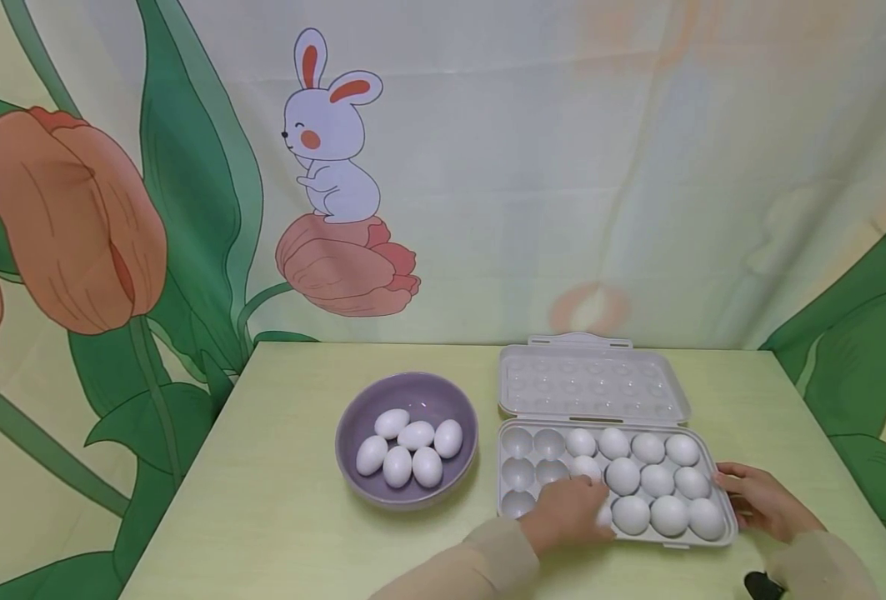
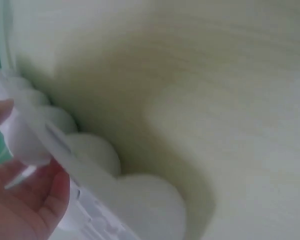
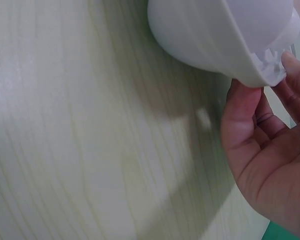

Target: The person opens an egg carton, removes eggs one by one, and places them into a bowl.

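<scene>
A white egg carton point(image 1: 693, 543) lies on the table with its lid point(image 1: 593, 385) folded back behind it. White eggs point(image 1: 657, 481) sit in rows over its middle and right side, while round hollow cups point(image 1: 518, 474) show at its left end. My left hand point(image 1: 568, 512) reaches over the carton's front row and grips an egg point(image 2: 26, 140) between thumb and fingers at a cup there. With my right hand point(image 1: 765, 500) I pinch the carton's right edge, thumb above the rim and fingers under it, as the right wrist view shows.
A purple bowl point(image 1: 412, 497) holding several white eggs point(image 1: 416, 436) stands left of the carton. Behind the light wooden table point(image 1: 262, 517) hangs a printed curtain point(image 1: 488, 167) with a rabbit and tulips. A small black object point(image 1: 763, 585) shows by the right sleeve.
</scene>
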The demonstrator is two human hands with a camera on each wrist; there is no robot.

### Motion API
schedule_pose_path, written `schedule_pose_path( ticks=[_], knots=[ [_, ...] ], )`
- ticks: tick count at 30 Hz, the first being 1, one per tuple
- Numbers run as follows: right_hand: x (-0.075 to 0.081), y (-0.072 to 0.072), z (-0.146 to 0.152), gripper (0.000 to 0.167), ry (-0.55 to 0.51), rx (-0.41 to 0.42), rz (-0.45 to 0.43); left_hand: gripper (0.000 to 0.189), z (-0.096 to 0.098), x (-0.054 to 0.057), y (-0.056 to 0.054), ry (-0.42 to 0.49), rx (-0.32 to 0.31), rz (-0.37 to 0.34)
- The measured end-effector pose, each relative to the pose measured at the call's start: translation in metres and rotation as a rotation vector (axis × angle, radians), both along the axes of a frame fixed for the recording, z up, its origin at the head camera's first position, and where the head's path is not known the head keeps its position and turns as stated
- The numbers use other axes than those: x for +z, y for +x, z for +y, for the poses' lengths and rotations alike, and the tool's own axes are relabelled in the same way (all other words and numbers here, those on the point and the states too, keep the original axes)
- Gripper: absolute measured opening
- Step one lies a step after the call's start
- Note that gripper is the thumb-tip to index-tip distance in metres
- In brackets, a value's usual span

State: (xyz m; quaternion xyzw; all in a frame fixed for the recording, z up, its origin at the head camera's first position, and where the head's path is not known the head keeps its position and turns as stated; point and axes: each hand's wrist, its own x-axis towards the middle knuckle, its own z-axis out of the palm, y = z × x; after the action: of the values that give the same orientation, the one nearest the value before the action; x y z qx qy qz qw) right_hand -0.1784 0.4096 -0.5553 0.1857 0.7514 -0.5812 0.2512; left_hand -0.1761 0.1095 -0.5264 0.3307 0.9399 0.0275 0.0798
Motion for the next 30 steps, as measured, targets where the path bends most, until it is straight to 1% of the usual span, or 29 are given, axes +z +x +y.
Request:
schedule_pose_path(
  ticks=[3, 6, 9, 12, 17, 19, 22, 25, 27, 30],
  knots=[
    [0.002, 0.0, 0.0, 0.07, -0.007, 0.001, 0.005, 0.036, 0.006, 0.001, 0.002, -0.023, 0.032, 0.002],
    [0.003, 0.001, -0.001, 0.07, -0.009, -0.005, 0.007, 0.036, 0.008, 0.004, 0.004, -0.03, 0.047, -0.001],
    [0.004, 0.0, -0.001, 0.069, -0.007, -0.004, 0.008, 0.036, 0.007, 0.005, 0.003, -0.021, 0.046, -0.011],
    [0.003, -0.001, -0.001, 0.066, -0.002, -0.001, 0.007, 0.035, 0.005, 0.004, 0.003, 0.001, 0.041, -0.013],
    [0.002, -0.003, 0.0, 0.063, 0.008, 0.001, -0.002, 0.028, 0.002, 0.001, 0.002, 0.024, 0.016, 0.017],
    [0.003, -0.003, -0.001, 0.063, 0.012, 0.0, -0.01, 0.028, 0.001, 0.002, 0.002, 0.035, 0.003, 0.016],
    [0.004, -0.003, -0.002, 0.063, 0.016, -0.004, -0.016, 0.035, 0.0, 0.003, 0.002, 0.055, -0.008, -0.006],
    [0.004, -0.003, -0.003, 0.063, 0.023, -0.003, -0.018, 0.036, -0.002, 0.005, 0.002, 0.077, -0.017, -0.025],
    [0.005, -0.003, -0.003, 0.064, 0.034, -0.005, -0.023, 0.033, -0.004, 0.006, 0.001, 0.114, -0.035, -0.038],
    [0.006, -0.004, -0.002, 0.065, 0.059, 0.003, -0.027, 0.031, -0.008, 0.013, -0.002, 0.199, -0.072, -0.09]
  ],
)
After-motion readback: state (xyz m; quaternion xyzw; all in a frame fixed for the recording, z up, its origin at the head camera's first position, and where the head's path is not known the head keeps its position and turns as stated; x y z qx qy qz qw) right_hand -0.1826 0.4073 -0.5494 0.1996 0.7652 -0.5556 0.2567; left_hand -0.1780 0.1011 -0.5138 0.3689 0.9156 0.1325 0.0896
